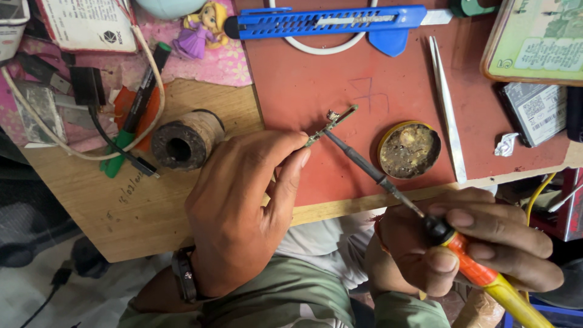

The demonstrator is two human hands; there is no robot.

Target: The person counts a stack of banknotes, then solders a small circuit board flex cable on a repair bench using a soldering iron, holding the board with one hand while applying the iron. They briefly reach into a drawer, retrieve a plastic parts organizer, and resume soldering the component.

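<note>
1. At the far left of the worktop (152, 212) we see a white cable (73, 152), a black-and-green pen (136, 109) and some small dark parts on a pink cloth (212, 67).
2. A dark, hollow roll (185, 141) stands just left of our left hand (243, 212).
3. That hand lies knuckles up over the worktop's front edge, a watch (184, 276) on its wrist. Thumb and forefinger are pinched shut on a small green board strip (331, 124).
4. The strip juts up and to the right from the fingertips, over the red mat (316, 79). It is thin, with a bit of metal at its far end.
5. A doll (203, 27) and a blue knife (328, 23) lie along the top, well apart from the strip.
6. The iron (388, 185) runs aslant from lower right to upper left; its tip meets the strip near the middle.
7. A round yellow-rimmed tin (410, 150) of brown paste sits just right of the iron's shaft, on the mat.
8. Tweezers (446, 106) lie beside the tin, pointing away from us.
9. Our right hand (473, 240) hangs off the front edge, fingers wrapped tight round the iron's orange-and-yellow handle, thumb on top.
10. At the far right we see a framed card (534, 39), a grey label block (534, 112) and a crumpled foil scrap (505, 144).
</note>
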